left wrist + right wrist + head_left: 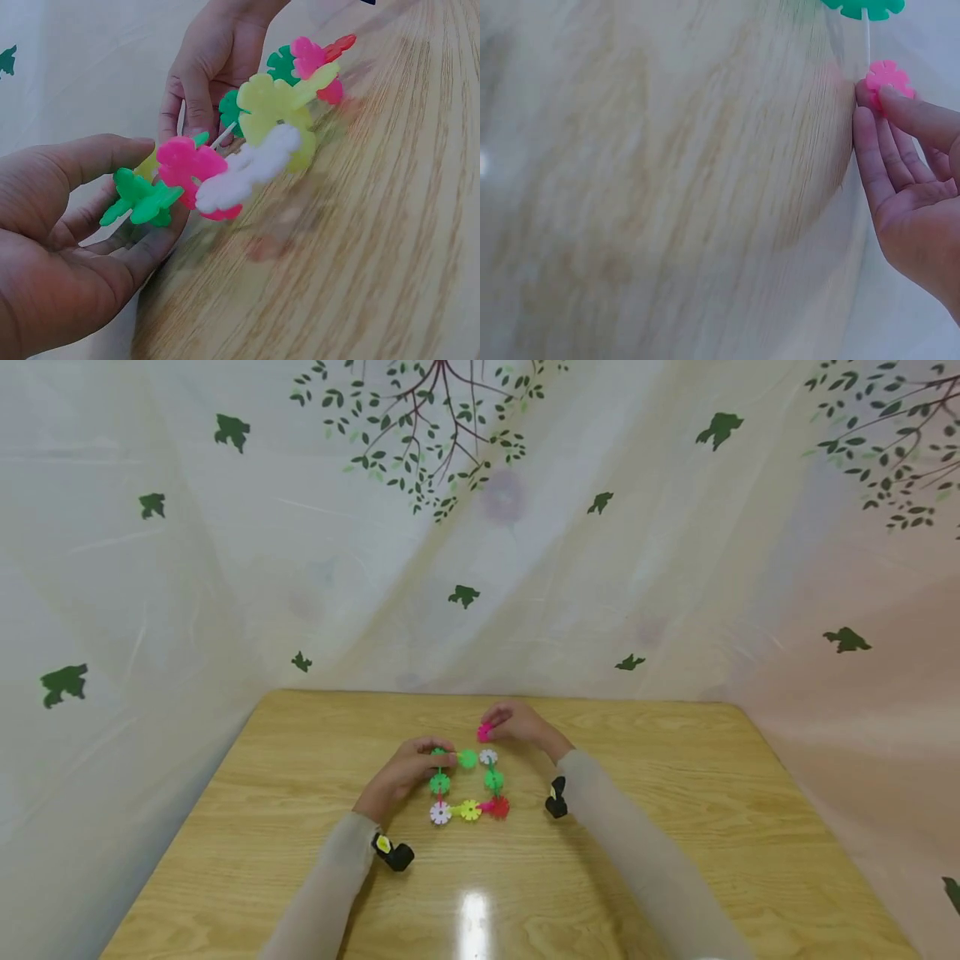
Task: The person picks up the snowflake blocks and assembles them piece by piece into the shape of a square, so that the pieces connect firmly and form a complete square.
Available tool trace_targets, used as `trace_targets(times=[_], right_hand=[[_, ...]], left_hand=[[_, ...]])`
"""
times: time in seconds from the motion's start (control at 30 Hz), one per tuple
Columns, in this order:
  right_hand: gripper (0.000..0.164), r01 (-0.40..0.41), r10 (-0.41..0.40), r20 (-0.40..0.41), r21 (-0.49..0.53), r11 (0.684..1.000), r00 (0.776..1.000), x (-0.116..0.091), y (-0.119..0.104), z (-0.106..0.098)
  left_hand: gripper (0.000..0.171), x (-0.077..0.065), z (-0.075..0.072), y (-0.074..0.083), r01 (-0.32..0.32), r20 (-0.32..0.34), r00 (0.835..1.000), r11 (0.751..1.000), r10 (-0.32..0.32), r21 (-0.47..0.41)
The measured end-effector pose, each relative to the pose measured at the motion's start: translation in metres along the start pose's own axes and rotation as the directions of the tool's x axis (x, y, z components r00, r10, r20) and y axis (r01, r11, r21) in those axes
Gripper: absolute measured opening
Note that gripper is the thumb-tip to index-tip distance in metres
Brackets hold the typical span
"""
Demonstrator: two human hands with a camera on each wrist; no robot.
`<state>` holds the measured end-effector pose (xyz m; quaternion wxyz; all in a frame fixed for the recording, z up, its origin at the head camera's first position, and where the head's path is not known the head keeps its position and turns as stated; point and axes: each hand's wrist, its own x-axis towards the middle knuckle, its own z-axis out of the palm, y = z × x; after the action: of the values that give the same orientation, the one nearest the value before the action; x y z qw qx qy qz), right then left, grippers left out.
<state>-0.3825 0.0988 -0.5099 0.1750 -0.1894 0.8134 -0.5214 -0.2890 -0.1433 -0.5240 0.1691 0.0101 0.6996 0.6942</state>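
A square-shaped chain of interlocking plastic flower discs lies at the table's middle. Its lower side has a white disc (440, 813), a yellow disc (471, 810) and a red disc (501, 807). At the far left corner my left hand (405, 770) grips a green disc (139, 201) between thumb and fingers; another green disc (468, 759) sticks out to its right. My right hand (519, 724) pinches a pink disc (889, 77) between thumb and fingertips, just beyond the white disc (488, 757) at the far right corner. A green disc (493, 780) joins the right side.
The wooden table (675, 860) reaches back to a pale curtain (360, 568) printed with leaves and birds. Each sleeve cuff has a small black camera, one on the left wrist (393, 853), one on the right wrist (557, 799).
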Motion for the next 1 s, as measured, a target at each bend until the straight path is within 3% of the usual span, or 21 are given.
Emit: trace_targets(times=[0.33,0.6,1.0], right_hand=[[0.021,0.005,-0.004,-0.012,0.095,0.995,1.000,-0.014,0.001,-0.005],[0.018,0.062,-0.063,0.004,0.146,0.987,0.998,-0.027,-0.011,-0.008],[0.013,0.207,-0.206,-0.024,0.098,0.973,0.978,-0.045,-0.012,0.003]], left_hand=[[0.042,0.003,0.006,0.000,-0.012,-0.034,0.999,1.000,0.012,-0.001],[0.035,0.007,0.009,0.001,-0.031,-0.088,0.996,0.999,0.032,0.005],[0.028,0.011,0.015,-0.001,-0.094,-0.136,0.987,0.993,0.083,-0.075]])
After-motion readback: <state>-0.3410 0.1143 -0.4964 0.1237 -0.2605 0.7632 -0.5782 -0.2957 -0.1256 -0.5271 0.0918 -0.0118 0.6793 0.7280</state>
